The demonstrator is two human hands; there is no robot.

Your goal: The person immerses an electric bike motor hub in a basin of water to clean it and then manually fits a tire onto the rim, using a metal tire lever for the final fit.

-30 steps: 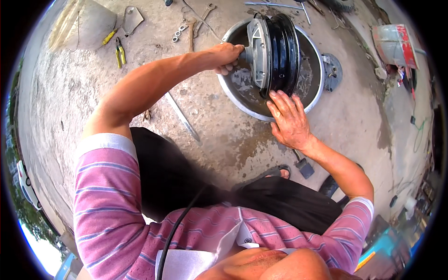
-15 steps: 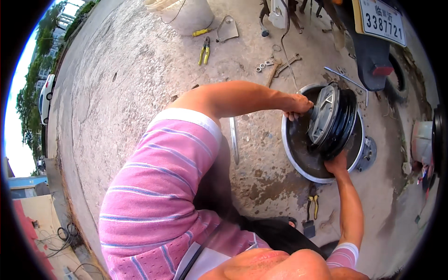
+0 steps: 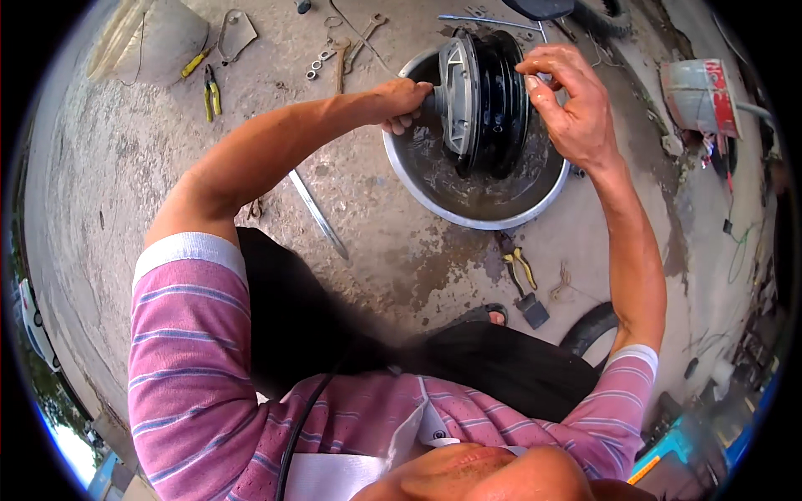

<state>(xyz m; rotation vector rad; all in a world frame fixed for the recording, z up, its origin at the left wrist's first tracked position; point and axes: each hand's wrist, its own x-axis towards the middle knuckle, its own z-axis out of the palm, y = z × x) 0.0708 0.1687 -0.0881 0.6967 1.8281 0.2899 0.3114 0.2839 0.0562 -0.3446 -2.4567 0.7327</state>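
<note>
A black wheel rim with a grey hub [image 3: 501, 117] stands upright in a round metal basin [image 3: 478, 219] holding murky water. My left hand [image 3: 399, 100] is closed round the hub's axle on the wheel's left side. My right hand [image 3: 576, 108] is at the upper right edge of the rim, fingers curved and apart, thumb and fingertips on or very near it. Both forearms reach in from below. Yellow-handled pliers [image 3: 522, 271] lie on the concrete just below the basin.
At top left are a white bucket [image 3: 146, 46], more pliers [image 3: 210, 92] and wrenches [image 3: 363, 42]. A long metal bar [image 3: 317, 213] lies left of the basin. A grey-and-red container [image 3: 702, 98] is at the right. A tyre [image 3: 585, 330] lies by my right knee.
My right hand has moved from the rim's bottom up to its upper right. The wheel dipped half a second ago and stands more upright now. My left hand stays on the axle.
</note>
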